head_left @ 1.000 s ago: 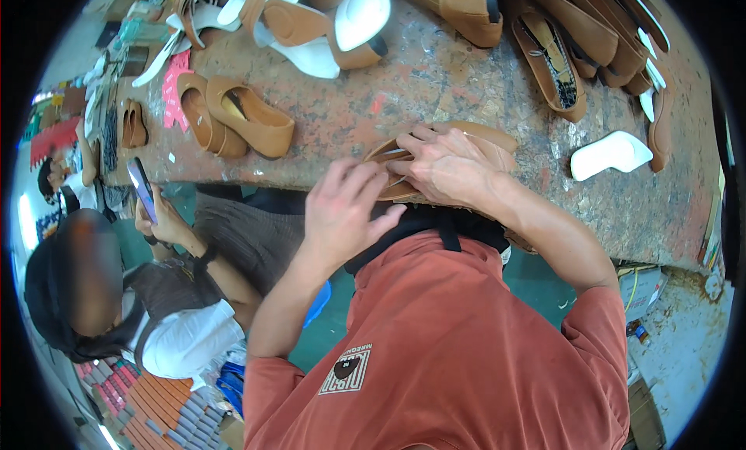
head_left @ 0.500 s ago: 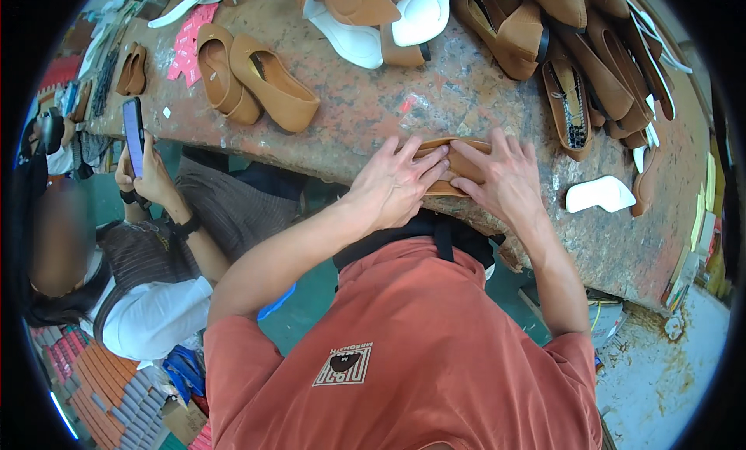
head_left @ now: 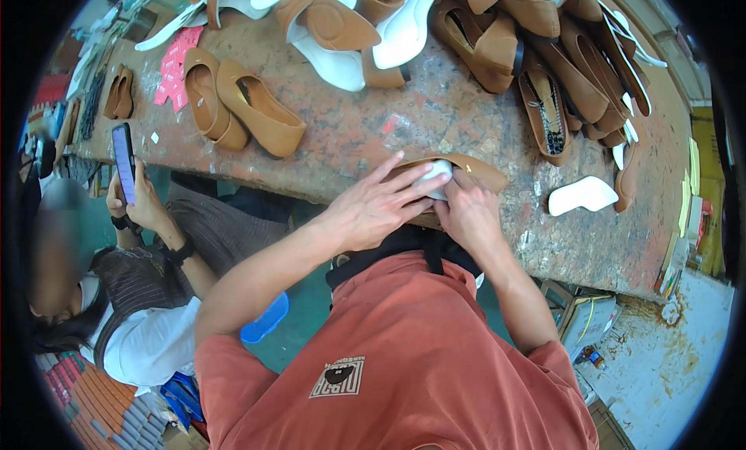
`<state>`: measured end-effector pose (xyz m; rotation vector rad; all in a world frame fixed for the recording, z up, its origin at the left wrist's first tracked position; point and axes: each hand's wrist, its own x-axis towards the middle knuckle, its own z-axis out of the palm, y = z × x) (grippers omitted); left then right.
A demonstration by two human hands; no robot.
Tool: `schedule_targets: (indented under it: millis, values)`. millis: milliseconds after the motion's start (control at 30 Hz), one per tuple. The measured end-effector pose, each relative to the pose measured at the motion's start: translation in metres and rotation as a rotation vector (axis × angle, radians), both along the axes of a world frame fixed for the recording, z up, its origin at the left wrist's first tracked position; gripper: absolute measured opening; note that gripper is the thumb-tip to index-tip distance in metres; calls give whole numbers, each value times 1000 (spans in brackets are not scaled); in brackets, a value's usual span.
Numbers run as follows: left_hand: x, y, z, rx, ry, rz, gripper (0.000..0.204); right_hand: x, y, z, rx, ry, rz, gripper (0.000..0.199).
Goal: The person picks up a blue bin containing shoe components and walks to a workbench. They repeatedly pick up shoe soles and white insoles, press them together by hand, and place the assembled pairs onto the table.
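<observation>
A brown pointed-toe flat shoe (head_left: 480, 170) lies at the table's near edge, its toe to the right. A smooth white piece (head_left: 437, 178) shows in the shoe's opening; how much of it is inside is hidden. Across the heel end stretches my left hand (head_left: 365, 211), fingers long and apart, some touching the white piece. My right hand (head_left: 470, 217) is closed at the opening, its bent fingers gripping the shoe's near side. Those fingertips are hidden inside. To the right lies a white insole (head_left: 583, 196).
Two brown flats (head_left: 260, 116) stand at the left beside pink labels (head_left: 177, 69). White insoles and unfinished shoes (head_left: 334, 26) lie at the back, with a pile of brown shoes (head_left: 575, 69) at the right. A person holding a phone (head_left: 124, 162) sits at the left.
The white piece now shows in the shoe's opening. My right hand has shifted left and its fingers have curled in, leaving the toe uncovered. The view has shifted slightly.
</observation>
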<state>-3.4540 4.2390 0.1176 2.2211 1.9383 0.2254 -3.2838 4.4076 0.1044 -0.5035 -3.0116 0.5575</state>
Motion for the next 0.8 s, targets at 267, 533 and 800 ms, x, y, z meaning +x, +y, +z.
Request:
schedule_targets:
  millis: [267, 533, 800]
  values:
    - [15, 63, 2, -223, 213, -192, 96, 28, 74, -27, -122, 118, 143, 131]
    - [16, 70, 4, -189, 177, -278, 98, 30, 81, -40, -271, 168, 91, 132]
    - [-10, 9, 23, -98, -394, 333, 89, 33, 78, -24, -256, 222, 160, 102]
